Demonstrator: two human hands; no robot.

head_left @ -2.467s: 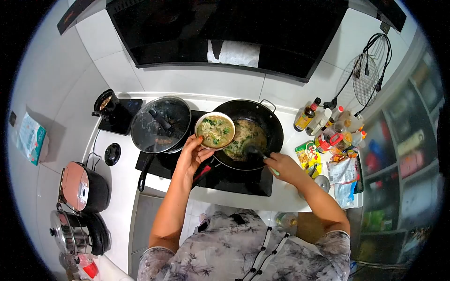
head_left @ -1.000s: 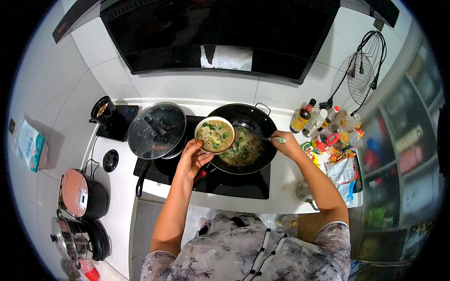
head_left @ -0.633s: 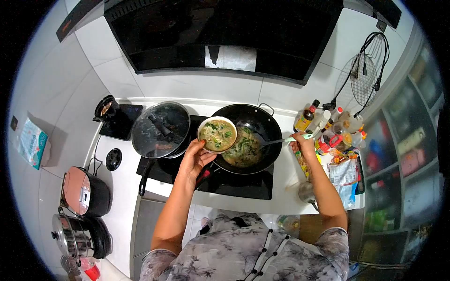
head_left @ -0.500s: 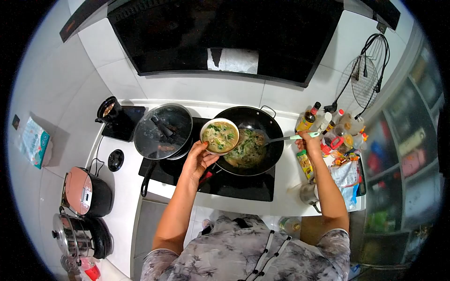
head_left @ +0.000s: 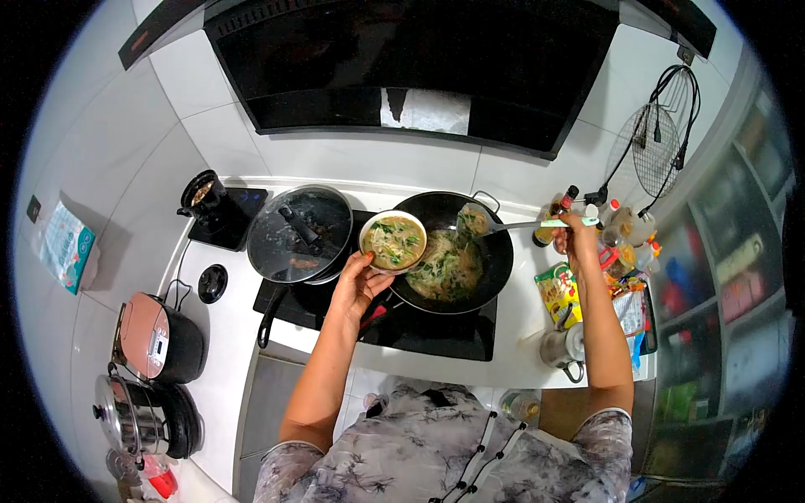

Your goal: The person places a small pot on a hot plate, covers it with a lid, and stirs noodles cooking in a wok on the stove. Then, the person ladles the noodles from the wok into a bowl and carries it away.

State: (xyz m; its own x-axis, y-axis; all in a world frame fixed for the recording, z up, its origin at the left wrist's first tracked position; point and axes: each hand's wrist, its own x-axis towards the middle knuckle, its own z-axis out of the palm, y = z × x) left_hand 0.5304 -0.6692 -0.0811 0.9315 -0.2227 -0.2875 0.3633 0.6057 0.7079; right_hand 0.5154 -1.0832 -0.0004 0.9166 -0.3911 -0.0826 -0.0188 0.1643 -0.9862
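Observation:
My left hand [head_left: 361, 282] is closed on a white bowl [head_left: 372, 267] from below, tilted a little toward me. Soup with green leaves and pale strands [head_left: 394, 241] nearly fills it. The bowl hangs at the left rim of a black wok [head_left: 498, 270], where more of the same soup [head_left: 444, 268] lies. Held at its pale green handle by my right hand [head_left: 577, 235], a ladle [head_left: 475, 220] is raised over the wok's far side with food in its bowl. My right fingers are wrapped round the handle's end.
A lidded pan [head_left: 300, 235] stands left of the wok on the black cooktop [head_left: 436, 335]. Bottles [head_left: 620, 226], a yellow packet [head_left: 558, 291] and a metal pitcher [head_left: 563, 347] crowd the right. A rice cooker [head_left: 159, 339] and a steel pot [head_left: 134, 415] stand at the left.
My right hand has lifted the ladle out of the soup toward the wok's far side, now with food in it. The left hand and bowl stay nearly in place.

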